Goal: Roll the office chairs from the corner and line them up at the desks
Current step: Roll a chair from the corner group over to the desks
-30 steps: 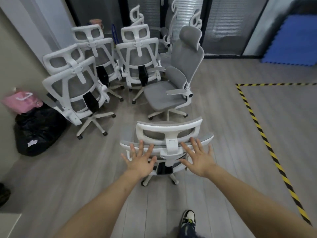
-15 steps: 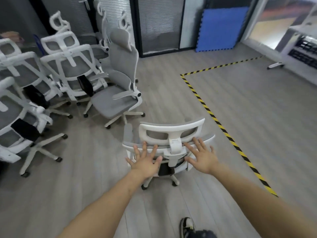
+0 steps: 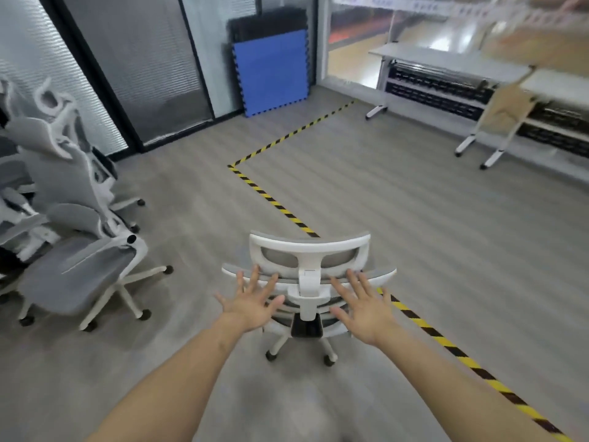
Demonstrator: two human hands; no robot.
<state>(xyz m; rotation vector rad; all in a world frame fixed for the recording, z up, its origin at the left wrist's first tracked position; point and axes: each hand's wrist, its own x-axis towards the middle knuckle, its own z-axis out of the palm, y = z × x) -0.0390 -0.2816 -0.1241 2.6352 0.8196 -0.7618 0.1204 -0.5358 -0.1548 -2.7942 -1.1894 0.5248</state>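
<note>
The white-framed office chair (image 3: 309, 282) stands on the grey floor (image 3: 414, 234) with its back toward the camera, straddling the yellow-and-black tape line (image 3: 271, 199). Both hands are flat against the backrest — left hand (image 3: 251, 303) left of the centre spine, right hand (image 3: 363, 306) right of it — fingers (image 3: 255, 275) spread wide, gripping nothing. Left of this chair the other chairs (image 3: 73, 244) cluster; far ahead to its right stand the desks (image 3: 452, 63).
</note>
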